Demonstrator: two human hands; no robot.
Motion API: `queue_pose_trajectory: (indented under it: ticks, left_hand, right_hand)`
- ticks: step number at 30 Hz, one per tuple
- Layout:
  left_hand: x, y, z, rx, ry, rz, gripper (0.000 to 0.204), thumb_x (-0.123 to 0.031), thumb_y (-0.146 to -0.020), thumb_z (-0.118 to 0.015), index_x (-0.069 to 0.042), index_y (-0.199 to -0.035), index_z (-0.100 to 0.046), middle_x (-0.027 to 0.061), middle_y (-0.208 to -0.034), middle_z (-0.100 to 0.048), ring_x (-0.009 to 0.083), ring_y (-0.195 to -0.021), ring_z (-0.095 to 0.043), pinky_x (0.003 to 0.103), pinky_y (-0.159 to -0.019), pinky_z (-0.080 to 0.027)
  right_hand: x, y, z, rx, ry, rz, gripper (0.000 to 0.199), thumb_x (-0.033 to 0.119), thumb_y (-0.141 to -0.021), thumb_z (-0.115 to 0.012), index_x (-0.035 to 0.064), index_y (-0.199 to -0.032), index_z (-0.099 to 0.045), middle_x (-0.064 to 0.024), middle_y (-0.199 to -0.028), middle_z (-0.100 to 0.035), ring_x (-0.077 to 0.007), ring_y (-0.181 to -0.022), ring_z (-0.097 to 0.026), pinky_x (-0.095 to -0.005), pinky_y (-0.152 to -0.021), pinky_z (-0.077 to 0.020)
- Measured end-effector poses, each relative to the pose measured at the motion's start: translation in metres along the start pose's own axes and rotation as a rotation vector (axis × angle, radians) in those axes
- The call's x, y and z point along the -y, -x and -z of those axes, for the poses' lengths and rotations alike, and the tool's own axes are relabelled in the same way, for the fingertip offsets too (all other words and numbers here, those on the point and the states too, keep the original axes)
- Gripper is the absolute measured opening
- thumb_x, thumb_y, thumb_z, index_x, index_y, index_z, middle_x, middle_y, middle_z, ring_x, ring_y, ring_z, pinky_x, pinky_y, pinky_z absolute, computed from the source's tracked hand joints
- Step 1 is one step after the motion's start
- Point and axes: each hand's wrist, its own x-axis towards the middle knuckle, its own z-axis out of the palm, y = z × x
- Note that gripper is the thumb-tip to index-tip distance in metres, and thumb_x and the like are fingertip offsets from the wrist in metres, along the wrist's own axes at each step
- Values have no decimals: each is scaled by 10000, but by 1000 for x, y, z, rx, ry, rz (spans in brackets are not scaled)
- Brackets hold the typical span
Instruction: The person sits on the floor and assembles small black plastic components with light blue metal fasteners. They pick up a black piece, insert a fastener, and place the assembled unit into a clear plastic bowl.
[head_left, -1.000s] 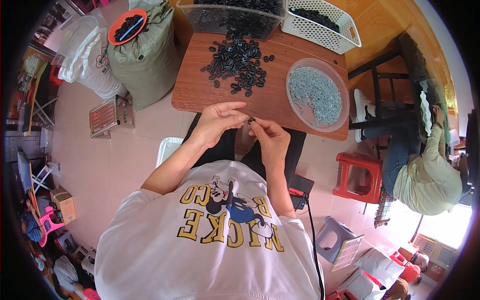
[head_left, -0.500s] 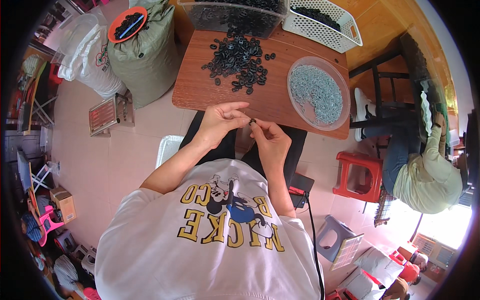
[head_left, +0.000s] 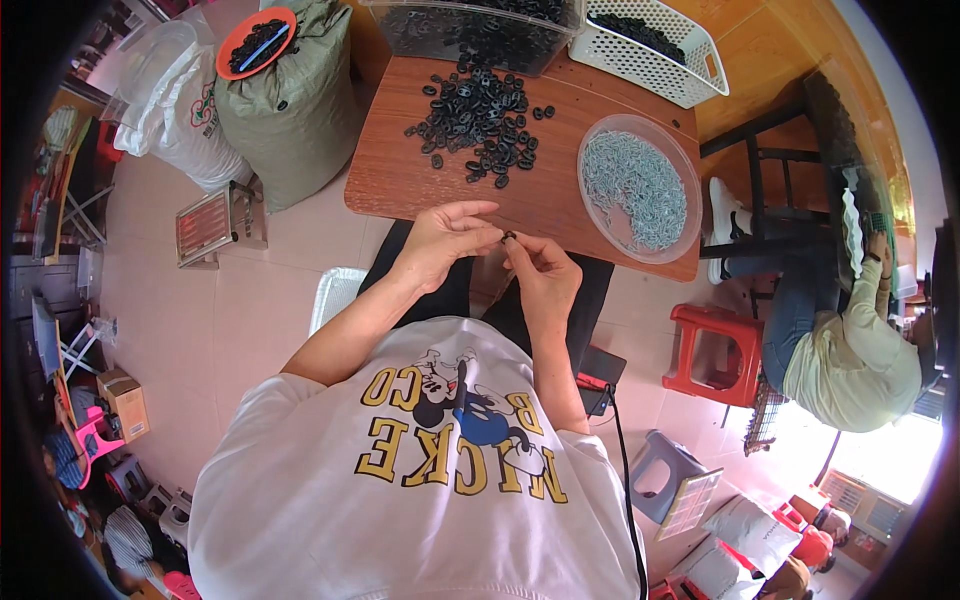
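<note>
Pink-tiled floor (head_left: 240,330), wood-grain table (head_left: 385,160) ahead. Right hand (head_left: 545,280): thumb and finger pinching a small black part (head_left: 509,237) near the table edge. Left hand (head_left: 440,245): thumb tip meets it, one finger extended; whether it grips, can't tell. Part looks light, stiff, perhaps slick; best taken by its rim. Beyond: heap of black ovals (head_left: 475,115), tub (head_left: 605,220) of silvery pins (head_left: 640,185).

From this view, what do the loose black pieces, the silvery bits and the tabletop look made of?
Black pieces: probably satin molded plastic; uniform ovals, soft highlights, coated metal not ruled out.
Silvery bits: likely bright metal; sharp, cool glints.
Tabletop: wood or wood-look laminate; reddish-brown grain, slight sheen.
</note>
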Motion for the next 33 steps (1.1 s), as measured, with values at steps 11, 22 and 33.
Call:
queue_pose_trajectory:
  ticks: [11, 22, 33]
  left_hand:
    - [2, 0, 5, 30, -60, -28, 477, 22, -779, -666, 57, -1225, -502, 104, -862, -672, 126, -764, -633, 233, -716, -512]
    - [-1, -3, 11, 75, -153, 26, 496, 17, -775, -658, 74, -1236, -485, 124, -888, -670, 142, -778, -639, 230, -715, -510]
    - [-5, -53, -15, -237, -1242, -835, 187, -51, -767, -659, 37, -924, -610, 179, -886, -593, 343, -844, -577, 391, -734, -477]
  right_hand:
    - [0, 6, -1, 27, 75, -8, 119, 56, -802, -669, -36, -876, -675, -45, -720, -654, -64, -623, -583, -191, -573, -452]
    - [-21, 1, 4, 85, -240, -101, 106, 33, -792, -674, -49, -859, -664, -64, -758, -664, -77, -634, -577, -193, -591, -455]
    - [-15, -6, 16, -36, -381, -85, 120, 12, -815, -646, -33, -927, -641, -73, -836, -658, -94, -735, -602, -189, -653, -461]
